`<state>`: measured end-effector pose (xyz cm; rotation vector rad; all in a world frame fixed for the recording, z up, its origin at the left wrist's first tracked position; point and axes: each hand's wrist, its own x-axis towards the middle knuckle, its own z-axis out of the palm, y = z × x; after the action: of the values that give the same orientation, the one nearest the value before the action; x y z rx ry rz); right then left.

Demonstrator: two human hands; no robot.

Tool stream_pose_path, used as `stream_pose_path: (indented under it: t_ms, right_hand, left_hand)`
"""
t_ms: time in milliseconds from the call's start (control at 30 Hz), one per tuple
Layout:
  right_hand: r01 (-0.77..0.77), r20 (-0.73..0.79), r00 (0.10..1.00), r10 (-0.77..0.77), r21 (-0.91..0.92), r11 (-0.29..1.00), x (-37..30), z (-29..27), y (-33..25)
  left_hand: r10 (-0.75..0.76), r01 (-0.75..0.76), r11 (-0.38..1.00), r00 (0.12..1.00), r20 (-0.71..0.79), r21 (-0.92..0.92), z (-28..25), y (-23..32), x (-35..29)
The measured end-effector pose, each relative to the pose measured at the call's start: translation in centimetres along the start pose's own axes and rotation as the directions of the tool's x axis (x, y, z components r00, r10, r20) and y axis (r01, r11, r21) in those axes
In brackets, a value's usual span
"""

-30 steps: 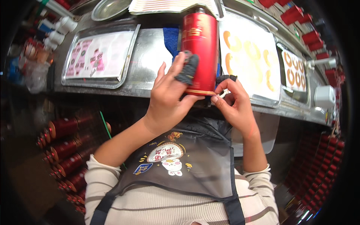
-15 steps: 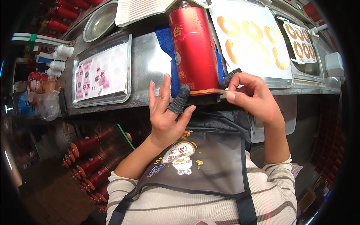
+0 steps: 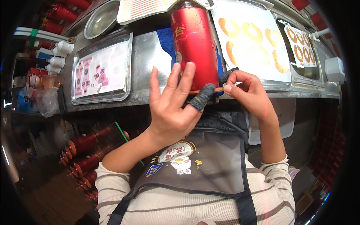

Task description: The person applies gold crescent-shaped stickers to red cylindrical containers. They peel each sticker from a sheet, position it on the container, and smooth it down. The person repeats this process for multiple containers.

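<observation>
A shiny red bottle lies on a blue cloth, its base toward me and its neck pointing away. A thin gold strip runs along the rim of the base, and its loose end sticks out to the right. My right hand pinches that end between thumb and a finger; its forefinger wears a dark knitted finger cover. Spread out at the bottle's lower left, my left hand has its covered forefinger against the strip. The left thumb is hidden.
On the left stands a metal tray with pink and white labels. A sheet of gold ring-shaped labels lies on the right, with a smaller sheet beyond it. A metal bowl sits far left. Red bottles are stacked below left.
My left hand has moved right and up, bringing its covered forefinger across the strip toward the right hand. The right hand keeps its pinch, shifted slightly left.
</observation>
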<state>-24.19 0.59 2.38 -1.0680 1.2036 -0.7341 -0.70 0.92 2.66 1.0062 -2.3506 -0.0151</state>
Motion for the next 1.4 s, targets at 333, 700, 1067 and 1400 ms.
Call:
stream_pose_path:
  t_ms: [333,700,1067,1400]
  right_hand:
    - [0.05,-0.012,0.999,-0.053,-0.171,0.984,-0.1,0.5,-0.8]
    - [0.039,-0.075,0.996,-0.038,0.005,0.999,-1.5,0.5,-1.5]
    - [0.055,-0.097,0.994,-0.055,0.004,0.998,-0.6,0.7,-0.3]
    - [0.046,-0.075,0.996,-0.053,-0.091,0.995,-0.3,0.9,-0.3]
  left_hand:
    - [-0.269,0.227,0.928,0.957,-0.109,-0.297,2.4,-0.8,-0.5]
    - [-0.201,0.188,0.953,0.979,-0.03,-0.236,1.4,-1.6,-5.0]
    - [0.005,-0.005,0.999,1.0,0.0,-0.049,0.0,-0.5,-0.9]
    - [-0.21,0.173,0.948,0.971,-0.115,-0.267,2.0,-1.1,0.0]
